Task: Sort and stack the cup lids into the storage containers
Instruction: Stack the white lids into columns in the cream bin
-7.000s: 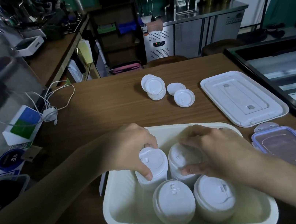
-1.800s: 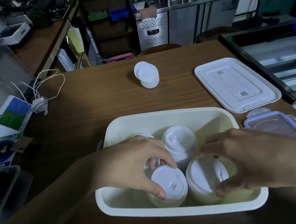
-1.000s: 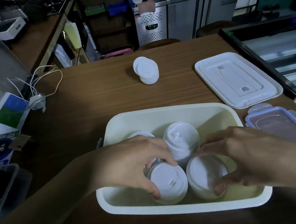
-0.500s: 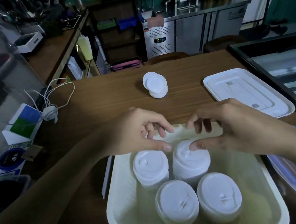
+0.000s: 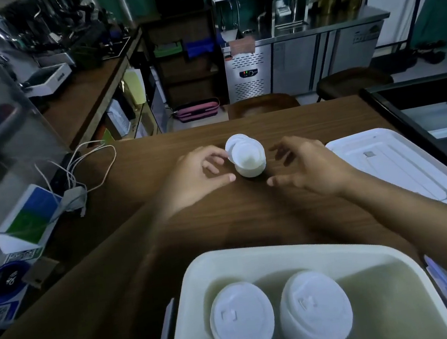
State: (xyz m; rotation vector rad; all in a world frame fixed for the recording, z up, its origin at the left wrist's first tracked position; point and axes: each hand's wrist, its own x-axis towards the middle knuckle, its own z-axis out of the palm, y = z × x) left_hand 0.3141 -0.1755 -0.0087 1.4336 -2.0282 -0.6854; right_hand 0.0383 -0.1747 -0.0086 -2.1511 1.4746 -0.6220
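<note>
Inside the tub (image 5: 287,255) — stacked lids (image 5: 243,327)

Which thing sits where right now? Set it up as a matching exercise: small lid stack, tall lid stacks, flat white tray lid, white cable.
Things:
1 small lid stack
2 tall lid stacks
3 flat white tray lid
4 white cable

Places:
A left edge of the table
B inside the white tub
C between the left hand and the right hand
D on the table, right of the right hand

Pairs: 1-C, 2-B, 3-D, 4-A
</note>
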